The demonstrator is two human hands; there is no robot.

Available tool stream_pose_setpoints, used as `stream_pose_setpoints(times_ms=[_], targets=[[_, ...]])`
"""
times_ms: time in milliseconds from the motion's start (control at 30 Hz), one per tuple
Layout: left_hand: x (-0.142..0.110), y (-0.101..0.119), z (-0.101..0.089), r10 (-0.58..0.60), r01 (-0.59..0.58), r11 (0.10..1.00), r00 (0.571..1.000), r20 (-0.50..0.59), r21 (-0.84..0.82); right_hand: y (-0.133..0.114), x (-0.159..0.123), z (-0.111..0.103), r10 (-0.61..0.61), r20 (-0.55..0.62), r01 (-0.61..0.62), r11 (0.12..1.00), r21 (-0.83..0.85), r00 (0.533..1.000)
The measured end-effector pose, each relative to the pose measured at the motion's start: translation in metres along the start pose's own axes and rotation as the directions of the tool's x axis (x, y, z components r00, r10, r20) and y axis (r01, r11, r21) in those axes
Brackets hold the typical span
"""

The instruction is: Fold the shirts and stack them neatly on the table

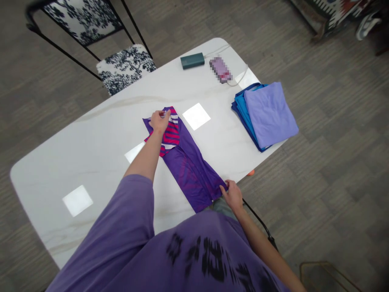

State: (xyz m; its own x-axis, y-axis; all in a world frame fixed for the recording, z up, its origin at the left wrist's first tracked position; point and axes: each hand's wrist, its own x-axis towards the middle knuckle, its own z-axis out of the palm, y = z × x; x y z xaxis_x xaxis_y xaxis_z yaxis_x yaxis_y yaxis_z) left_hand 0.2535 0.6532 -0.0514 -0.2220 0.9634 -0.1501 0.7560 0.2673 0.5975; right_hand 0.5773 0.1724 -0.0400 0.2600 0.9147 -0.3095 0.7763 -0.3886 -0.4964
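Observation:
A purple shirt (193, 172) with pink-and-white striped parts lies in a long, narrow fold across the white table, its lower end at the edge close to my body. At the far end, my left hand (159, 121) has its fingers closed on the cloth by the striped part; the fingertips are partly hidden. My right hand (233, 195) pinches the shirt's lower right corner at the table edge, thumb and fingers on the fabric.
To the right, a folded lilac cloth (270, 115) tops a stack of blue folded cloths (243, 103). A dark green power bank (192, 61) and a blurred phone (220, 69) with a cable lie at the back of the table (100, 138). A patterned chair (127, 67) stands beyond.

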Motion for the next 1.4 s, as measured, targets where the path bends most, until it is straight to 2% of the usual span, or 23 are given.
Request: stream_pose_setpoints(times_ms=[133, 267, 400, 500, 567, 633, 700, 767, 833, 933, 1033, 1100, 1167, 1233, 1300, 1400], targets=[[0.049, 0.021, 0.049, -0.056, 0.048, 0.994, 0.995, 0.078, 0.101, 0.006, 0.009, 0.005, 0.016, -0.005, -0.016, 1.000, -0.013, 1.000], [0.075, 0.020, 0.073, -0.063, 0.058, 0.997, 0.993, 0.097, 0.052, 0.019, 0.010, 0.013, 0.098, 0.019, -0.099, 0.988, 0.118, 0.995], [0.095, 0.018, 0.082, -0.064, 0.065, 0.998, 0.993, 0.098, -0.012, 0.039, 0.015, 0.019, 0.258, 0.046, -0.261, 0.924, 0.279, 0.965], [0.100, 0.025, 0.086, -0.011, 0.011, 1.000, 0.992, 0.126, 0.005, 0.047, 0.021, 0.019, 0.303, 0.057, -0.306, 0.902, 0.303, 0.951], [0.093, 0.032, 0.082, 0.028, -0.029, 1.000, 0.993, 0.118, 0.006, 0.048, 0.024, 0.018, 0.304, 0.030, -0.300, 0.911, 0.284, 0.952], [0.073, 0.038, 0.070, 0.103, -0.103, 0.995, 0.994, 0.036, -0.017, 0.047, 0.023, 0.016, 0.296, -0.009, -0.284, 0.923, 0.261, 0.955], [0.035, 0.037, 0.052, 0.192, -0.195, 0.979, 0.979, -0.065, -0.055, 0.046, 0.020, 0.013, 0.270, -0.034, -0.254, 0.937, 0.241, 0.962], [-0.023, 0.025, 0.028, 0.200, -0.209, 0.974, 0.975, -0.098, -0.090, 0.046, 0.015, 0.009, 0.226, -0.051, -0.211, 0.954, 0.213, 0.973], [-0.101, 0.003, 0.004, 0.062, -0.068, 0.993, 0.996, -0.063, -0.096, 0.046, 0.012, 0.003, 0.187, -0.071, -0.172, 0.970, 0.174, 0.980], [-0.237, -0.037, -0.027, -0.118, 0.118, 0.990, 0.993, 0.013, -0.079, 0.045, 0.013, -0.012, 0.145, -0.043, -0.140, 0.985, 0.101, 0.989], [-0.366, -0.063, -0.045, -0.287, 0.302, 0.952, 0.941, 0.179, -0.060, 0.041, 0.020, -0.030, 0.089, 0.084, -0.089, 0.996, -0.004, 0.993], [-0.433, -0.066, -0.047, -0.371, 0.390, 0.921, 0.891, 0.263, -0.023, 0.039, 0.025, -0.041, 0.048, 0.157, -0.040, 0.998, -0.051, 0.986], [-0.483, -0.061, -0.043, -0.423, 0.444, 0.896, 0.849, 0.317, 0.006, 0.038, 0.027, -0.050, 0.005, 0.220, -0.002, 1.000, -0.014, 0.976], [-0.517, -0.051, -0.037, -0.451, 0.475, 0.880, 0.825, 0.340, 0.016, 0.039, 0.027, -0.057, -0.039, 0.272, 0.021, 0.997, 0.069, 0.961], [-0.539, -0.041, -0.030, -0.462, 0.489, 0.872, 0.822, 0.335, 0.003, 0.040, 0.026, -0.065, -0.083, 0.304, 0.041, 0.989, 0.142, 0.949], [-0.558, -0.028, -0.021, -0.461, 0.500, 0.864, 0.831, 0.310, -0.055, 0.039, 0.021, -0.078, -0.157, 0.314, 0.093, 0.973, 0.211, 0.936]])
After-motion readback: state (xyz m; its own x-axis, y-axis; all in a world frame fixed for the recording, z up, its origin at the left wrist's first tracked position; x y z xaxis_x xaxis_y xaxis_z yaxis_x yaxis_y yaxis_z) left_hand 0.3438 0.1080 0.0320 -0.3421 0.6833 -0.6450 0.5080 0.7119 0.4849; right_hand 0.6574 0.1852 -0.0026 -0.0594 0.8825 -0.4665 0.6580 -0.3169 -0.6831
